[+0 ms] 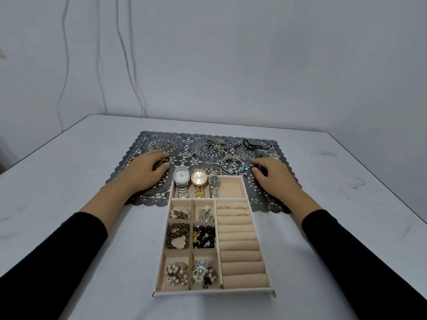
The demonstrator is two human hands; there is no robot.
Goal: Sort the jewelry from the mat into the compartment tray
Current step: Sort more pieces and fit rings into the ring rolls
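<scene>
Here, both hands lie on the dark lace mat [198,146] in the middle of the frame, on either side of the far end of the tray [215,293]. The left hand [147,172] sits left of centre, fingers curled in toward the thumb; its grip is nearly closed and seems to pinch a small dark piece [160,162], too small to name. The right hand [275,176], right of centre, has forefinger and thumb drawn close around a dark bit [259,168], the other fingers tucked under.

Loose jewelry on the mat sits in the upper middle of the frame: a tangle of chains [226,151] between the hands, a cluster of rings [161,143] above the left hand, and a black cord [256,145] above the right.

The tray stands on the white desk [69,181], its far end overlapping the mat. Its top compartment holds a silver watch [181,177], a gold watch [199,177] and a small watch [213,181]. Below, brown beads [178,235] and black beads [205,236] fill neighbouring squares.
</scene>
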